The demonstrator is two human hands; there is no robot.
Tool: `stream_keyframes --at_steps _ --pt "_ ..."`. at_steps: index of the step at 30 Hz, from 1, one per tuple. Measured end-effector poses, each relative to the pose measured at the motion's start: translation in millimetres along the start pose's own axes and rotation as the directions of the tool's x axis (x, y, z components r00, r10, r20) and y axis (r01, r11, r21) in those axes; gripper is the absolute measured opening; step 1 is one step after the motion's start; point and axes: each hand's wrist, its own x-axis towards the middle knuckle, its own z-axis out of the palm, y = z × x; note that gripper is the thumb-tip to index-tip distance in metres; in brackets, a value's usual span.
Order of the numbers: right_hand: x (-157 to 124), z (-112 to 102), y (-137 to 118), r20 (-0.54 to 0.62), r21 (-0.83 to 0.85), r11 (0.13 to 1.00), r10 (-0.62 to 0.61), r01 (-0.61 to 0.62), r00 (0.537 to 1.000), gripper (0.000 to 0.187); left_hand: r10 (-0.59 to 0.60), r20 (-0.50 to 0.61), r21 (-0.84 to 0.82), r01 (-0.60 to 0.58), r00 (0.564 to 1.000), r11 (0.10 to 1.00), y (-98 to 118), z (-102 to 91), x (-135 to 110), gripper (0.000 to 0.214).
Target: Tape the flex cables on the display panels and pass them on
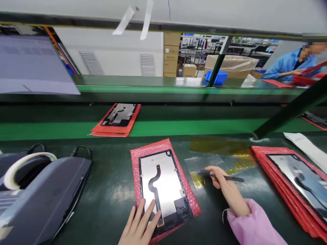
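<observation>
A tablet back panel (163, 185) with a black curved flex cable lies on a red bubble-wrap sheet (153, 147) in front of me. My left hand (140, 224) rests flat on the panel's near end, fingers stretched out. My right hand (226, 189), in a pink sleeve, pinches black tweezers (222, 177). Their tip points left over a clear film sheet carrying yellow tape pieces (198, 178).
A grey tape dispenser machine (43, 200) stands at the left. A stack of red sheets with another panel (296, 180) lies at the right. A further panel on red sheets (116, 119) sits on the green conveyor. A person in blue (288, 63) works at the back right.
</observation>
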Motion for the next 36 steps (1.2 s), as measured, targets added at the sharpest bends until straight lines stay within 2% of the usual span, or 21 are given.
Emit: stream_keyframes --at_steps 3,10,14,18,22,25,28,30,32,36 --pt "0.9 -9.2 10.5 -0.006 0.038 0.999 0.03 -0.03 1.0 0.049 -0.018 -0.027 0.08 0.021 0.999 0.997 5.4 3.6 8.3 0.051" --pt "-7.1 -8.8 10.7 0.002 -0.121 0.992 0.046 -0.046 0.999 0.047 -0.169 -0.015 0.016 0.17 0.985 0.985 26.6 4.6 20.5 0.045" --pt "-6.5 -7.9 8.5 0.034 -0.137 0.988 0.077 -0.071 0.996 0.046 -0.228 -0.009 -0.02 0.227 0.974 0.974 33.6 4.6 23.3 0.04" --pt "-6.0 -6.4 7.9 0.001 -0.128 0.988 0.089 -0.088 0.996 0.047 -0.263 -0.009 -0.064 0.262 0.965 0.963 38.7 5.2 26.8 0.037" --pt "-6.8 -8.8 6.6 -0.022 -0.051 0.997 0.058 -0.059 0.998 0.046 -0.303 0.003 -0.1 0.302 0.953 0.948 41.6 7.2 26.4 0.039" --pt "-10.9 -8.7 1.9 -0.007 0.113 0.993 0.03 -0.029 1.0 0.044 -0.329 0.023 -0.145 0.329 0.944 0.933 42.5 5.9 22.7 0.048" --pt "-22.7 2.8 -4.4 -0.002 0.28 0.959 0.033 -0.031 0.999 0.043 -0.351 0.068 -0.224 0.357 0.934 0.907 41.8 -2.5 18.0 0.059" --pt "-36.2 17.3 -6.4 0.056 0.329 0.941 0.059 -0.075 0.997 0.04 -0.373 0.11 -0.295 0.389 0.921 0.873 40.1 -10.7 15.4 0.062" --pt "-52.6 33.8 -5.7 0.148 0.33 0.934 0.089 -0.134 0.985 0.037 -0.371 0.141 -0.355 0.397 0.918 0.847 37.9 -17.9 14.0 0.059" --pt "-80.9 57.8 0.2 0.314 0.269 0.944 0.104 -0.194 0.944 0.03 -0.253 0.144 -0.405 0.29 0.957 0.867 35.1 -22.3 15.2 0.05"
